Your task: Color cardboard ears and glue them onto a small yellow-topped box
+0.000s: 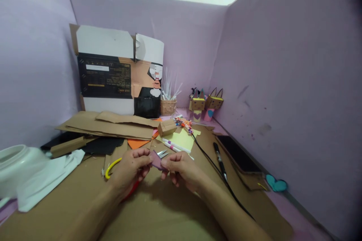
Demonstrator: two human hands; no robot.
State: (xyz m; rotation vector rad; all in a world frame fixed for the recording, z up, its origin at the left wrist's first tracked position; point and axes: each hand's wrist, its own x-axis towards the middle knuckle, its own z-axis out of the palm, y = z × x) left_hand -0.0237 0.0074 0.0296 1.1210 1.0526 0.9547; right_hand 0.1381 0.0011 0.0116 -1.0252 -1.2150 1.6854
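Both my hands meet over the brown cardboard-covered desk (158, 211). My left hand (130, 167) and my right hand (181, 169) each pinch one end of a small mauve paper piece (156, 160), fingers closed on it. Just behind the hands lie scissors (162, 153) with a yellow handle (111, 167) showing left of my left hand. A red shape under my left wrist is mostly hidden.
Flattened cardboard sheets (113, 124) and a printed box panel (113, 75) stand at the back. Yellow paper (182, 139), a small cardboard box (166, 127), markers, a black pen (219, 160), a phone (237, 154), a cable and paper figures (206, 105) lie right; a white jar (14, 165) sits left.
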